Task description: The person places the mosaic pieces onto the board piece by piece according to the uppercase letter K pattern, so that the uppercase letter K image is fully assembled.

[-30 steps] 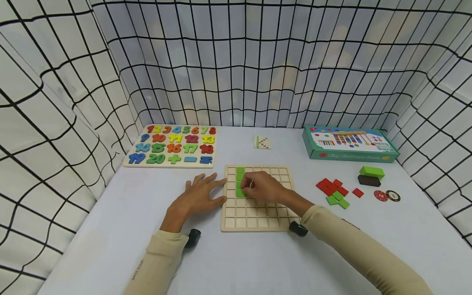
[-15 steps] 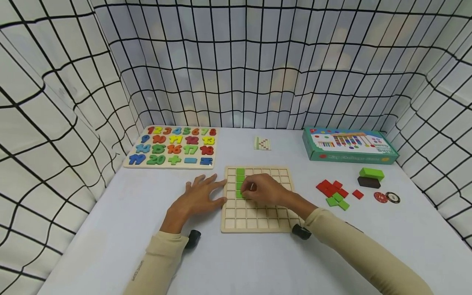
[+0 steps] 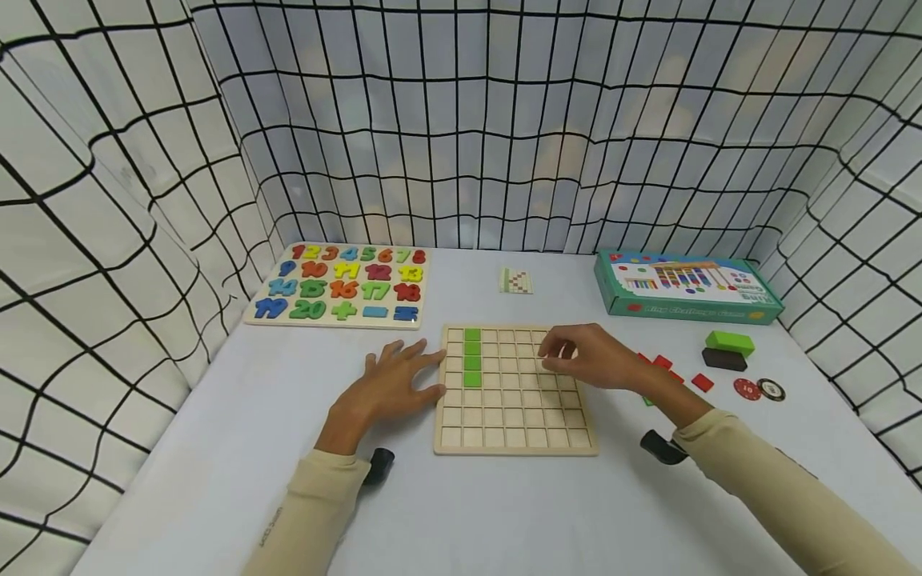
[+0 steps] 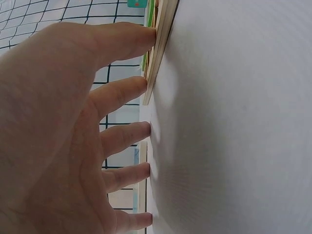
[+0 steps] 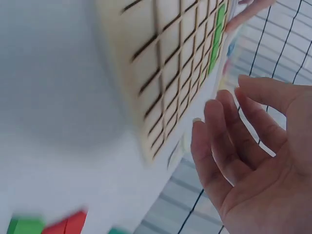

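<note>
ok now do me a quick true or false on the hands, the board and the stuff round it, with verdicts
1. The left hand touches the grid board. True.
2. The right hand is holding a red tile. False: the right hand holds nothing.
3. Four green tiles sit in one column of the grid board. True.
4. In the head view, the game box lies left of the number board. False: the game box is right of the number board.
5. A red chip lies beside a black-and-white chip. True.

one each: grid board (image 3: 515,416), number puzzle (image 3: 331,323), game box (image 3: 687,288), pattern card (image 3: 517,282); two each: hands (image 3: 389,388), poker chips (image 3: 747,389), blocks (image 3: 730,343); four inset green tiles (image 3: 472,349).
</note>
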A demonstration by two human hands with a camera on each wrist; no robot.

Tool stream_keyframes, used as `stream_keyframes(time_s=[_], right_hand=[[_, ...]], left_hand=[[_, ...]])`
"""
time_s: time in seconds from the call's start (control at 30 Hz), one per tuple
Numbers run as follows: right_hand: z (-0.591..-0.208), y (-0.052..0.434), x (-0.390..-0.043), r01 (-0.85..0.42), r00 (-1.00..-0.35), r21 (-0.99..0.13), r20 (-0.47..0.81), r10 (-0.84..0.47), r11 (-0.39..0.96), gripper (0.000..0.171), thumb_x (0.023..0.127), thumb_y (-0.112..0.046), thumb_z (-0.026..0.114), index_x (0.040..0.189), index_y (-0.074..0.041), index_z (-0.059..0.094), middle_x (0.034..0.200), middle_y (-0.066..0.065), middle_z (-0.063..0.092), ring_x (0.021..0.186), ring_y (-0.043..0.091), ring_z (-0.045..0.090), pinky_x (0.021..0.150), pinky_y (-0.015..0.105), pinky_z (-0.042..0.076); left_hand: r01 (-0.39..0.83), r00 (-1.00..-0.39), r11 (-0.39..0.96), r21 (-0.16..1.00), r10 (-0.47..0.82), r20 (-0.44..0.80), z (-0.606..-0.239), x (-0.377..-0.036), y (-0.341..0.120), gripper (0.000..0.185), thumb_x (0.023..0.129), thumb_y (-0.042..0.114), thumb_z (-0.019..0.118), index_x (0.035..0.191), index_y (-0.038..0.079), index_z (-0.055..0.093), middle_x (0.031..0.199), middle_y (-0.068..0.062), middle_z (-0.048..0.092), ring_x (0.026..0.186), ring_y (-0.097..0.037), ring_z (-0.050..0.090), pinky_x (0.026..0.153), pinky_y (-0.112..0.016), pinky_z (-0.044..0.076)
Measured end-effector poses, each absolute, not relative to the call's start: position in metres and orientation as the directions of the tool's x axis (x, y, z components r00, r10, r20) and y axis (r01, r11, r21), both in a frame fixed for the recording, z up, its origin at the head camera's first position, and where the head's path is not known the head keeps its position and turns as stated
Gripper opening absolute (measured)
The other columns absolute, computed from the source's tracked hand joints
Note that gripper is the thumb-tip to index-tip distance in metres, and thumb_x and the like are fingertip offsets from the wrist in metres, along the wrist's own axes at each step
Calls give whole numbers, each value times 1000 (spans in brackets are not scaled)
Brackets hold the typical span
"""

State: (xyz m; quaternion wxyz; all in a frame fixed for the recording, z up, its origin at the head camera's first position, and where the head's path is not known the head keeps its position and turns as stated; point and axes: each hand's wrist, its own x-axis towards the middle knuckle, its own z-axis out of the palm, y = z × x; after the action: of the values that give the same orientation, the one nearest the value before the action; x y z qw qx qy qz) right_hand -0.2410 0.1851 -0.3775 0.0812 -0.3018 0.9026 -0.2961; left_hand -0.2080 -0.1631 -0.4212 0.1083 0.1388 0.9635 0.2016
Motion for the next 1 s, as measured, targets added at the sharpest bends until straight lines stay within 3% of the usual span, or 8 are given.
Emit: stream_keyframes(time_s=[0.27, 0.5, 0.63, 0.8, 1.0], right_hand=[[-361, 250, -230, -442, -837, -520, -53, -544, 731, 16, 99, -14, 75, 113, -6, 75, 99, -2, 71, 86, 14, 63, 71, 27, 56], [-355, 298, -224, -356, -856, -420, -213, -472, 835, 16, 97, -19, 77, 109, -9, 75, 99, -3, 71, 92, 17, 62, 74, 30, 56], [-360, 311, -220, -292, -867, -335, -302, -395, 896, 30, 93, -26, 80, 113, -4, 74, 100, 0, 69, 93, 20, 60, 73, 33, 55], [-372, 320, -219, -234, -894, -264, -319, -313, 936, 50, 90, -39, 82, 113, 4, 68, 97, 4, 67, 89, 20, 60, 69, 34, 53], [-376, 322, -221, -197, -895, -230, -354, -271, 953, 59, 89, -47, 80, 111, 6, 66, 97, 6, 69, 87, 22, 62, 66, 35, 53]], left_hand=[[224, -938, 887, 403, 308, -158, -420, -209, -163, 67, 101, 46, 66, 162, 29, 47, 174, -11, 31, 161, -47, 16, 122, -79, 10], [228, -938, 887, 402, 311, -154, -421, -210, -162, 67, 101, 46, 66, 162, 28, 47, 174, -12, 31, 161, -48, 16, 121, -80, 11], [220, -939, 886, 407, 305, -158, -422, -208, -163, 67, 101, 46, 66, 162, 28, 47, 174, -12, 30, 161, -46, 15, 122, -79, 10], [221, -937, 883, 414, 310, -160, -421, -208, -164, 67, 101, 47, 66, 163, 29, 46, 174, -11, 30, 161, -45, 16, 123, -78, 10], [222, -935, 882, 417, 314, -166, -419, -208, -163, 68, 101, 47, 66, 163, 29, 45, 175, -11, 29, 162, -45, 16, 123, -78, 10]])
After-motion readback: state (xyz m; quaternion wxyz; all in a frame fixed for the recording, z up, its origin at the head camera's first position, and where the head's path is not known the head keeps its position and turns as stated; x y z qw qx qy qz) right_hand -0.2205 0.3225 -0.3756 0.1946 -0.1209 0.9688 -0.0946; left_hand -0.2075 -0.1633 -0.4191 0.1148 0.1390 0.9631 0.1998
